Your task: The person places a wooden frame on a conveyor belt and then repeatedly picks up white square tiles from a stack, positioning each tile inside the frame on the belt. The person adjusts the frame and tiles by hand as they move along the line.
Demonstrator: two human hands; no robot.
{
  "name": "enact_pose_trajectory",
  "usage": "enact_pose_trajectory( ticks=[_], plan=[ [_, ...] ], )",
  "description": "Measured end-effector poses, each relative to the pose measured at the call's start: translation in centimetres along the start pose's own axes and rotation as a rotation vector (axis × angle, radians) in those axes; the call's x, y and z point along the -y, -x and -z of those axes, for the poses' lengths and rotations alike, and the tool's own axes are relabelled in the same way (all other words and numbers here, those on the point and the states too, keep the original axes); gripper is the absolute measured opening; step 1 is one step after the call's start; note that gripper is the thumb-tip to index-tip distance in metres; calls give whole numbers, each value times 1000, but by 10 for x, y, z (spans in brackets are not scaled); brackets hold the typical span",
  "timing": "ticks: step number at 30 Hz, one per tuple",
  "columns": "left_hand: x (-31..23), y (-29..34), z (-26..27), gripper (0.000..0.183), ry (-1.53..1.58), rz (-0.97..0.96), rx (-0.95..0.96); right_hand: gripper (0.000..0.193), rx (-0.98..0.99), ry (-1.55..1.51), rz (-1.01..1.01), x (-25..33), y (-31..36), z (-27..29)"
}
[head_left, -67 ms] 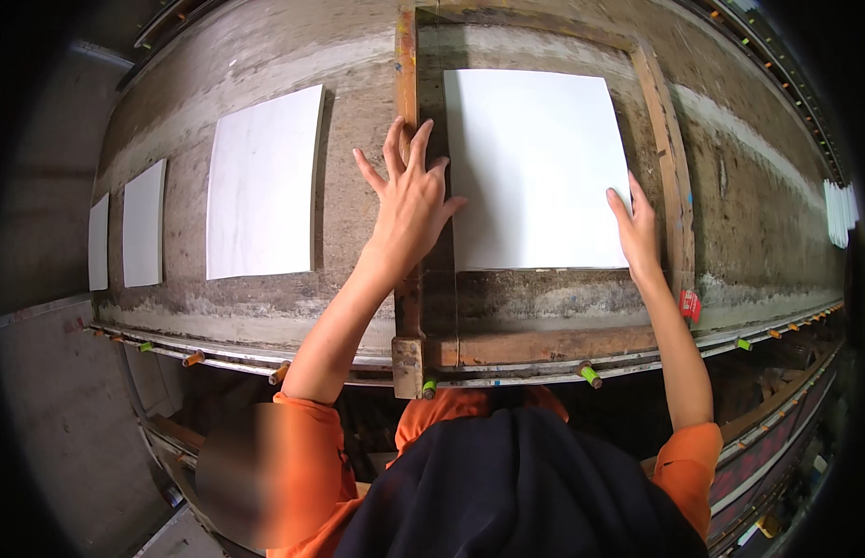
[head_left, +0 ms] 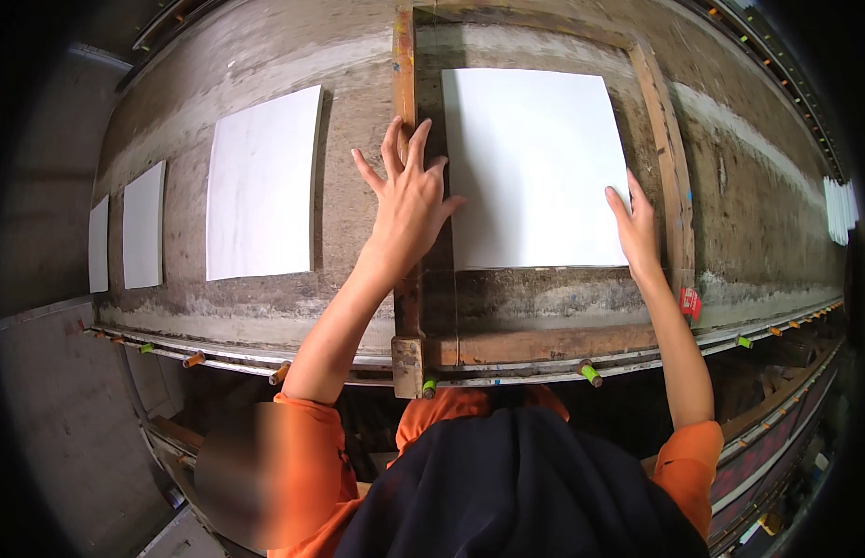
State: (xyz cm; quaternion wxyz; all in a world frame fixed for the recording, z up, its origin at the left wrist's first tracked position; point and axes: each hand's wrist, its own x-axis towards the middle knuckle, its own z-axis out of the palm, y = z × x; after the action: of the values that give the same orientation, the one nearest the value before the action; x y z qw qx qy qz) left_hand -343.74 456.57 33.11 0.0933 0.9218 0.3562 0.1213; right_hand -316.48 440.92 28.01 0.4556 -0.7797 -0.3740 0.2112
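Observation:
A rectangular stack of white sheets (head_left: 534, 167) lies flat inside a worn wooden frame (head_left: 669, 139) on a long stained table. My right hand (head_left: 640, 228) is at the stack's right edge, its thumb on the top face and its fingers along the side. Over the frame's left bar, my left hand (head_left: 411, 205) is open with fingers spread. Its fingertips rest on or just above that bar, and its thumb points toward the stack's left edge. The undersides of both hands are hidden.
Further white stacks lie in a row to the left, the nearest a large one (head_left: 263, 181). A metal rail (head_left: 507, 379) with green and orange pegs runs along the table's near edge. A small red tag (head_left: 690, 304) sits by the frame's near right corner.

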Motion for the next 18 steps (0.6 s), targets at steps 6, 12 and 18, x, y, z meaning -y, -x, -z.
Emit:
enact_pose_trajectory(
  ticks=[6, 12, 18],
  plan=[
    [-1, -2, 1, 46, -3, 11, 29, 61, 48, 286, -24, 4, -2, 5],
    [1, 0, 0, 45, -23, 12, 16, 63, 81, 525, 68, 35, 0, 12],
    [2, -2, -1, 45, -34, 18, 25, 61, 68, 466, 114, 27, 0, 10]
  ],
)
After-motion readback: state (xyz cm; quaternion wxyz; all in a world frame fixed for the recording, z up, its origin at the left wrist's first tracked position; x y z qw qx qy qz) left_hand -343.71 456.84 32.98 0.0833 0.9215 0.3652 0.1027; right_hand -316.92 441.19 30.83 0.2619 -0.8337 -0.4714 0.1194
